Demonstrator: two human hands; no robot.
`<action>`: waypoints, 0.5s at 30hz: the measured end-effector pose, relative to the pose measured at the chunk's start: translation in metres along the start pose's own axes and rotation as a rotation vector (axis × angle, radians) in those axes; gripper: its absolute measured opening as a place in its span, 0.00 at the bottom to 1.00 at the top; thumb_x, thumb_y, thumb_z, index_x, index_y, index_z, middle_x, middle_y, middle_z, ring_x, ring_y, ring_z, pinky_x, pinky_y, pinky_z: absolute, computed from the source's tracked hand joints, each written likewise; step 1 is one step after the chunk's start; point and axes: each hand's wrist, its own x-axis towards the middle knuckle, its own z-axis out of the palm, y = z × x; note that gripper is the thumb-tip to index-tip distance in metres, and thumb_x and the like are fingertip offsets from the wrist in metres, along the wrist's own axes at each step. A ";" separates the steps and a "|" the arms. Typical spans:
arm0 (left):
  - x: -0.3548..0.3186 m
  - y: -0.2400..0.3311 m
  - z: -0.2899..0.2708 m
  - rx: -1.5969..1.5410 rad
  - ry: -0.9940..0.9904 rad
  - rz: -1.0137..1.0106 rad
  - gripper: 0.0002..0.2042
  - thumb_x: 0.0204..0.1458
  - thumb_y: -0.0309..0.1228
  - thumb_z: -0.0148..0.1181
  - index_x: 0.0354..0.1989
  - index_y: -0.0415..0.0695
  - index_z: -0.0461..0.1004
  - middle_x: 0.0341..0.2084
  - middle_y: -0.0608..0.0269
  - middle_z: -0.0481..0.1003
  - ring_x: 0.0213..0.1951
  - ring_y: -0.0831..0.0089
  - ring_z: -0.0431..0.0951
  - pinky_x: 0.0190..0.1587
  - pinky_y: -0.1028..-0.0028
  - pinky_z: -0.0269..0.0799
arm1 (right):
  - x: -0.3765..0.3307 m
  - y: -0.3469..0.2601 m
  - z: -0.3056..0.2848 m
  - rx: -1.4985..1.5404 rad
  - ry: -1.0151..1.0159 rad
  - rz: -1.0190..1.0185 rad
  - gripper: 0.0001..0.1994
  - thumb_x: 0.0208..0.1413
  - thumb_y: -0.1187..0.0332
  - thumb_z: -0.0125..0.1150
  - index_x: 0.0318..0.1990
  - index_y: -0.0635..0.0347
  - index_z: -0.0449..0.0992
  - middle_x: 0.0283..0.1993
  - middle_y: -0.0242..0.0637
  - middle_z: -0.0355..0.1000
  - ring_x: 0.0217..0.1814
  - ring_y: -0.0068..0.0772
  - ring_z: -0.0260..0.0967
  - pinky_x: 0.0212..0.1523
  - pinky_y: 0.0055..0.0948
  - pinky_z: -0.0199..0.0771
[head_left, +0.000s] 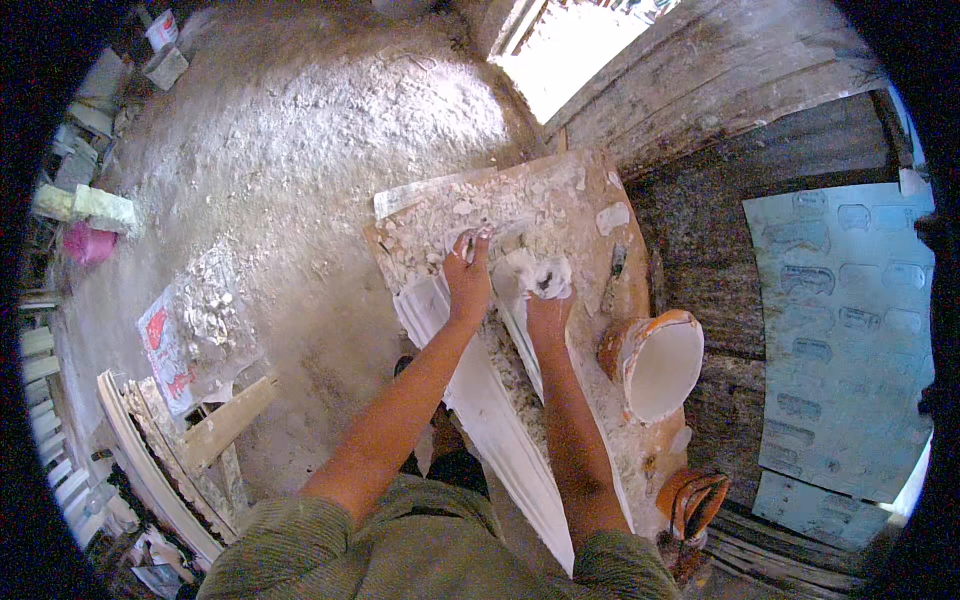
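Note:
My left hand (467, 258) is over the far part of a work board (636, 255) strewn with white, plaster-like crumbs. Its fingers are drawn together in a pinch, and what lies between them is too small to name. Close by on the right, my right hand (548, 310) grips a white wad (549, 274) with a dark middle, which looks wet with plaster. Below my left forearm runs a long white moulding (500, 425) with lengthwise ridges. A second, narrower white strip (522, 345) lies between my forearms.
A white-lined orange bucket (665, 368) is tipped at the board's right side, with a smaller orange container (692, 503) nearer me. A dark-handled tool (617, 262) lies at the right edge. Several mouldings (150, 465) lean at left; a blue sheet (845, 340) covers the right wall.

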 end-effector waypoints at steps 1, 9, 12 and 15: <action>-0.002 -0.005 0.003 0.024 -0.006 -0.012 0.20 0.55 0.42 0.55 0.45 0.35 0.72 0.31 0.45 0.74 0.37 0.60 0.73 0.44 0.68 0.65 | -0.002 -0.003 -0.002 -0.003 0.018 -0.011 0.12 0.43 0.76 0.56 0.39 0.62 0.71 0.32 0.38 0.69 0.34 0.32 0.68 0.35 0.31 0.70; -0.015 -0.021 0.025 0.263 -0.190 -0.088 0.26 0.54 0.48 0.54 0.50 0.36 0.71 0.39 0.36 0.72 0.47 0.45 0.69 0.51 0.56 0.62 | 0.045 0.018 -0.024 0.050 0.095 -0.246 0.17 0.50 0.72 0.55 0.49 0.59 0.71 0.48 0.37 0.70 0.48 0.30 0.67 0.48 0.28 0.66; -0.018 -0.027 0.031 0.180 -0.265 -0.172 0.25 0.56 0.47 0.52 0.51 0.36 0.70 0.42 0.33 0.69 0.49 0.43 0.67 0.54 0.55 0.59 | 0.065 0.040 -0.022 -0.230 -0.090 -0.054 0.16 0.55 0.71 0.54 0.51 0.61 0.71 0.48 0.37 0.71 0.48 0.29 0.67 0.48 0.26 0.66; -0.018 -0.038 0.038 0.176 -0.170 0.003 0.24 0.56 0.45 0.51 0.50 0.36 0.70 0.44 0.31 0.69 0.51 0.42 0.66 0.55 0.55 0.58 | 0.076 0.054 -0.008 0.033 -0.152 0.026 0.16 0.56 0.68 0.54 0.51 0.61 0.71 0.47 0.37 0.71 0.47 0.29 0.67 0.48 0.27 0.67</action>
